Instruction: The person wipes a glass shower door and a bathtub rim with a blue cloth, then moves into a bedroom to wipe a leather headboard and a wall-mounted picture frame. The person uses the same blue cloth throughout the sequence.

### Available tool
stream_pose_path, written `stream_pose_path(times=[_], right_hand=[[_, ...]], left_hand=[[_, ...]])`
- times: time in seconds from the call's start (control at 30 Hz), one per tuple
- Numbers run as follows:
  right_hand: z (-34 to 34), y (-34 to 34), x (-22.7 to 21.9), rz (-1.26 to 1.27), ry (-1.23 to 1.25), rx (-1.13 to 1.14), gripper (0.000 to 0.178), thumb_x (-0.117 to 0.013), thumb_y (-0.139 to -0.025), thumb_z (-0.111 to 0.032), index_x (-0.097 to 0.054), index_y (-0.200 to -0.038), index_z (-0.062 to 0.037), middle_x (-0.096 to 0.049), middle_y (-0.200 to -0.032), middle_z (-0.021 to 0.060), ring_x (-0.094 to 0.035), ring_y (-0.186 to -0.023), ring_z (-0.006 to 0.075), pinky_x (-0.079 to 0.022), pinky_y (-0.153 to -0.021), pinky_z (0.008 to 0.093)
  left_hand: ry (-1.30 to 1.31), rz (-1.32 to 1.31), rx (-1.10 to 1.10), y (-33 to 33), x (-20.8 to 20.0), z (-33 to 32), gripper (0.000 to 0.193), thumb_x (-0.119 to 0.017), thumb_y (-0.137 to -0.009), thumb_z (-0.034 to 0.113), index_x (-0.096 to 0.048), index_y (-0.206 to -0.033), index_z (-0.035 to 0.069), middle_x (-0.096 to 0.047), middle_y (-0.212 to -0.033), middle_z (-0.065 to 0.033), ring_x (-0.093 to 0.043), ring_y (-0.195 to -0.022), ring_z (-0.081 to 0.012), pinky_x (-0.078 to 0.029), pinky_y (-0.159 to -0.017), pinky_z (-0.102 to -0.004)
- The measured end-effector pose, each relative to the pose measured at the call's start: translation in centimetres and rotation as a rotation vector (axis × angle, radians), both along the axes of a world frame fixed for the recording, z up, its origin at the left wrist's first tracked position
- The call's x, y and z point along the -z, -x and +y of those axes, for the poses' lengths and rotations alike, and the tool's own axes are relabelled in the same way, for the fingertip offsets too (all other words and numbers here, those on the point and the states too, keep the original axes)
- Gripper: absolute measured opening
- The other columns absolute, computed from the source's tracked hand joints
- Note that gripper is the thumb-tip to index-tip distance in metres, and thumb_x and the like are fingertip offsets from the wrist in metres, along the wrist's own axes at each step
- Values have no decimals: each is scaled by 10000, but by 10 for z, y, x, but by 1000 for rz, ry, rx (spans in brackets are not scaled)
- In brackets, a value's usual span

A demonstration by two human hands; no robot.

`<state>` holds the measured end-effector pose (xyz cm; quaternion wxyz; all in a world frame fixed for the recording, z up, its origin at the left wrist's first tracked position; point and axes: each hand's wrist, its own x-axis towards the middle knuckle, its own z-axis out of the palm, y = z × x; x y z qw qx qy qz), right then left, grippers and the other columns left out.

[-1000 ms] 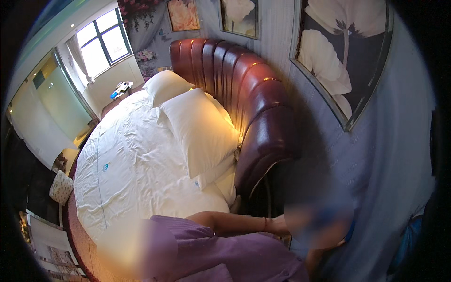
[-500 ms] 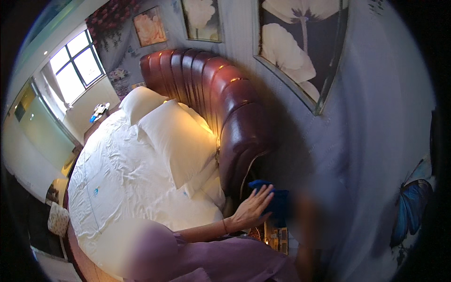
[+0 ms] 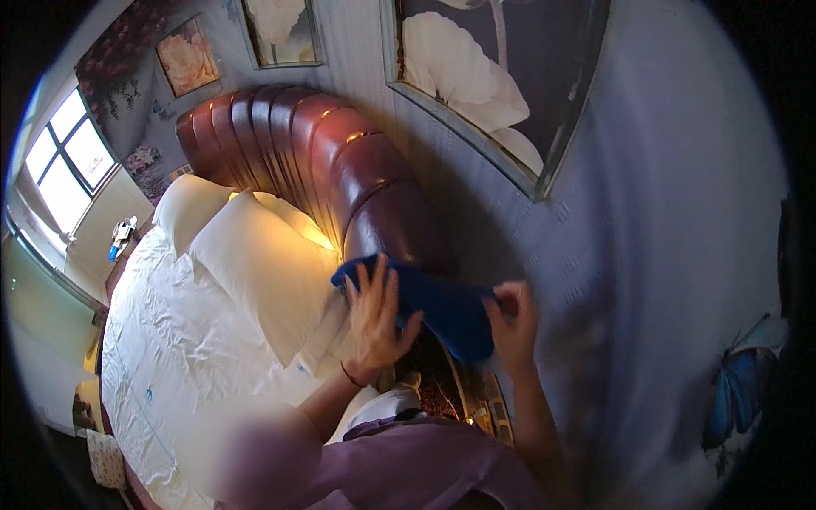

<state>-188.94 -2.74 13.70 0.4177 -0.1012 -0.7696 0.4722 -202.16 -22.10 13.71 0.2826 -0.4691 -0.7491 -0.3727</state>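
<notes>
The person's two hands are raised in front of the body, near the close end of the padded headboard [image 3: 327,161], with a dark blue cloth [image 3: 446,310] stretched between them. The left hand [image 3: 376,323] is up with its back showing, fingers spread and thumb apart, laid across the cloth's left end without closing around it; a thin dark-red band [image 3: 350,372] circles that wrist. The right hand [image 3: 514,319] comes nearly straight up from the lower edge, wrist bent inward, pinching the cloth's right edge between thumb and fingers. The cloth hangs in the air, its lower edge drooping toward the right hand. Below the arms spreads a purple garment [image 3: 416,463].

To the left lies a bed with a rumpled white sheet [image 3: 187,340], its outer edge curved. A large white pillow [image 3: 259,276] leans toward the headboard, and another pillow [image 3: 191,212] sits beyond it, a warm glow behind them. The headboard is glossy reddish brown and curves along the grey-blue wall [image 3: 654,221], where framed flower pictures hang. A bright window [image 3: 72,157] stands at the far left, and a blue butterfly [image 3: 741,391] decorates the wall at right.
</notes>
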Motion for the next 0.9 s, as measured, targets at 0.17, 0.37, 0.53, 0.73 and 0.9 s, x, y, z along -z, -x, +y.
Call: stream_pose_path(times=[0.17,0.37,0.53,0.73,0.9], right_hand=[[10,102,-52,-6,-432,69,381,-684,-931,-172,-544,-1276,-94,-521,-1279,177,-578,-1075,273,-507,-868,389],[13,152,-8,-523,-467,-186,646,-458,-1021,-468,-293,-1544,-124,-230,-1580,267,-243,-1443,491,-271,-1148,590],[39,234,-4,-555,-530,-231,694,-490,-1008,-457,-234,-1565,-133,-185,-1595,274,-211,-1447,512,-267,-1159,570],[63,307,1,-518,-526,-216,711,-520,-989,-462,-253,-1563,-137,-188,-1593,279,-209,-1452,499,-262,-1168,544],[58,262,4,-494,-462,-313,712,-559,-967,-458,-286,-1558,-172,-175,-1601,266,-199,-1459,485,-238,-1173,559]], left_hand=[[125,-160,-291,76,-36,25,703,-573,-980,350,-271,-1554,80,-168,-1622,-226,-90,-1461,-550,-158,-1121,-688],[152,-561,-45,114,26,45,627,-476,-1004,463,-322,-1552,201,-102,-1648,-185,9,-1464,-556,-96,-1089,-753],[36,-593,-25,179,32,59,561,-481,-1014,399,-373,-1532,213,-125,-1653,-153,-17,-1494,-488,-85,-1168,-629],[-227,-543,-63,245,45,81,450,-563,-986,195,-517,-1426,116,-286,-1593,-205,-167,-1470,-489,-140,-1185,-539],[-632,-351,175,176,-30,35,225,-548,-976,101,-663,-1137,-6,-682,-1208,-150,-654,-1040,-303,-482,-938,-404]])
